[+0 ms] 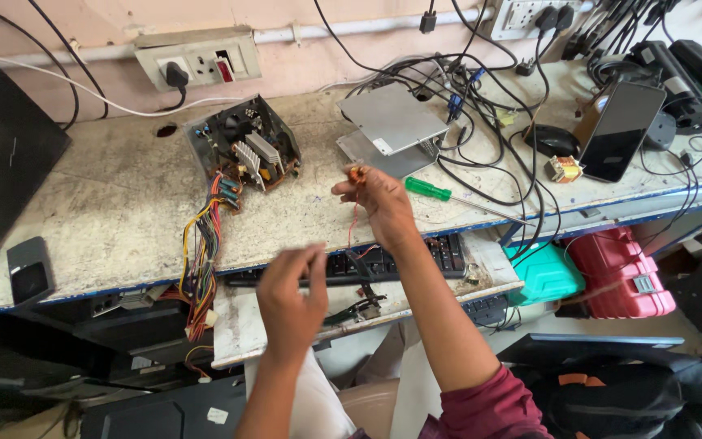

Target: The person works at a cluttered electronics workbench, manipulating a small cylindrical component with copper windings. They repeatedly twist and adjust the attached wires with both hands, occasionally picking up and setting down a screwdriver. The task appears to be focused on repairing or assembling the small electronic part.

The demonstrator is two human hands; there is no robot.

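Coil (357, 173), small copper-coloured, pinched in the right hand's fingertips above the worktop (107, 211), thin red wire (353, 223) hanging down from it toward the keyboard.

Left to right:
- Dark monitor (2, 154) at far left, leaning at the worktop edge; small black box (29, 268) just below it on the front edge.
- Wall socket strip (198, 58) behind, black plug in it.
- Open power supply (244, 146) on the worktop, lid off, heatsinks and caps showing. Its multicoloured wire bundle (201, 260) runs over the front edge and hangs down.
- Left hand (292, 302) raised in front of the pull-out tray (237, 325), back of hand to camera, fingers curled with thumb against fingertips. Cannot tell whether it grips anything; blurred.
- Black keyboard (440, 254) on the tray, partly hidden by both hands.
- Right hand (379, 203) up above the worktop front, closed on the coil, forearm in a maroon sleeve (489, 406).
- Two flat grey metal plates (392, 122) stacked behind the right hand, tangle of black cables over their far side.
- Green-handled screwdriver (448, 197) lying on the worktop just right of the right hand, tip pointing right.
- Black mouse (552, 140), small yellow transformer (564, 168) beside it, phone (621, 130) propped tilted, screen dark.
- Under the worktop on the right: teal case (546, 272), red case (623, 276) next to it.
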